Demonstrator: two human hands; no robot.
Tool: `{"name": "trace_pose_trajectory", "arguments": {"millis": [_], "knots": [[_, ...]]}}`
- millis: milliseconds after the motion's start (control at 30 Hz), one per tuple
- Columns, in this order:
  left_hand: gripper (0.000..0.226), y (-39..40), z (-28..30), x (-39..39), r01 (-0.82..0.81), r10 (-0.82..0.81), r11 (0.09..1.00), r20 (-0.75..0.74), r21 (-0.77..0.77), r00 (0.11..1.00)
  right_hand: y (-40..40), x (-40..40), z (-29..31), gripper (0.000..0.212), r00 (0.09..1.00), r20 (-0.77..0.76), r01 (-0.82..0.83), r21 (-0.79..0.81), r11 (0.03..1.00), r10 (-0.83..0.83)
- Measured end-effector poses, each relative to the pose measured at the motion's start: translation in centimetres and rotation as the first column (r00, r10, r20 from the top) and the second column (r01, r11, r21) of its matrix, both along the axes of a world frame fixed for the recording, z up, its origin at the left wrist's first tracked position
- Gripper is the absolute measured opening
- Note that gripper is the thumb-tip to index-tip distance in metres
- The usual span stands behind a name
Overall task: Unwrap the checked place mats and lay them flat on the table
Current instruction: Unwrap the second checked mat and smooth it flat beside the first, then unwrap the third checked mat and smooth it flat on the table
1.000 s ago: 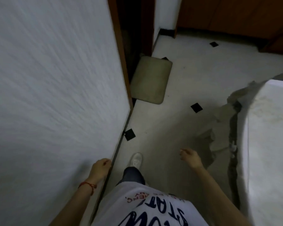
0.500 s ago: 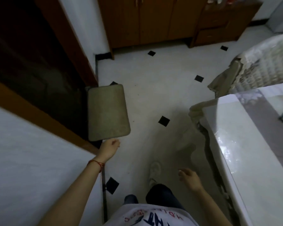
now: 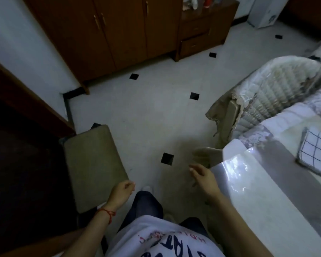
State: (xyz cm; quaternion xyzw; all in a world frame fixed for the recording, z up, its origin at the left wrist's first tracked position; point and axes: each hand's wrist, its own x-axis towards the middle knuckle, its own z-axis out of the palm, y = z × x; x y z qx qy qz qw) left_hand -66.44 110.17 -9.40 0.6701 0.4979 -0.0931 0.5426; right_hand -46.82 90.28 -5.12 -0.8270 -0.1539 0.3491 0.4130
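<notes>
Blue-and-white checked cloth, the place mats (image 3: 318,152), lies folded in its clear wrapping on the table (image 3: 252,184), well to the right of and beyond your right hand (image 3: 202,178), partly cut off by the frame's right edge. You stand on pale tiled floor (image 3: 148,112) with both hands free: your right hand hangs just beside the table's near corner, fingers loosely spread and holding nothing; your left hand (image 3: 121,194), a red thread at its wrist, hovers over the edge of a tan door mat (image 3: 93,164), fingers loosely curled around nothing. By the look of things, the task has not begun in earnest: the pack appears unopened, no mat is spread out, and neither hand touches it. Left to do, as far as can be judged: reach across to the pack, strip the wrapping, separate the mats and lay each flat on the glossy tabletop. A quilted chair cover (image 3: 271,93) sits beyond the table.
</notes>
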Motion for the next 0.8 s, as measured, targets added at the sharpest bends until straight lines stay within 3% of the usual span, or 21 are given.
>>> {"name": "trace_pose_trajectory", "arguments": {"millis": [133, 267, 400, 633, 800], "knots": [[0.032, 5.2, -0.6, 6.0, 0.202, -0.202, 0.979, 0.004, 0.012, 0.979, 0.7, 2.0, -0.4, 0.017, 0.973, -0.028, 0.232, 0.040, 0.972, -0.231], [0.030, 9.5, 0.1, 13.7, 0.420, -0.420, 0.907, 0.006, 0.027, 0.908, 1.2, 2.0, 0.3, 0.016, 0.859, -0.072, 0.512, 0.102, 0.853, -0.507], [0.018, 10.3, 3.3, 21.4, 0.608, -0.618, 0.786, 0.100, 0.111, 0.780, 0.6, 1.1, 1.6, 0.016, 0.636, -0.109, 0.770, 0.162, 0.617, -0.764], [0.013, 4.2, 7.4, 29.1, 0.828, -0.825, 0.544, 0.268, 0.138, 0.498, -4.1, 0.2, 2.7, 0.018, 0.180, -0.046, 0.962, 0.215, 0.167, -0.983], [0.015, -2.1, 8.6, 31.7, 0.902, -0.878, 0.407, 0.336, 0.147, 0.341, -7.9, 0.3, 3.1, 0.016, 0.006, -0.026, 0.978, 0.207, 0.000, -1.000]]}}
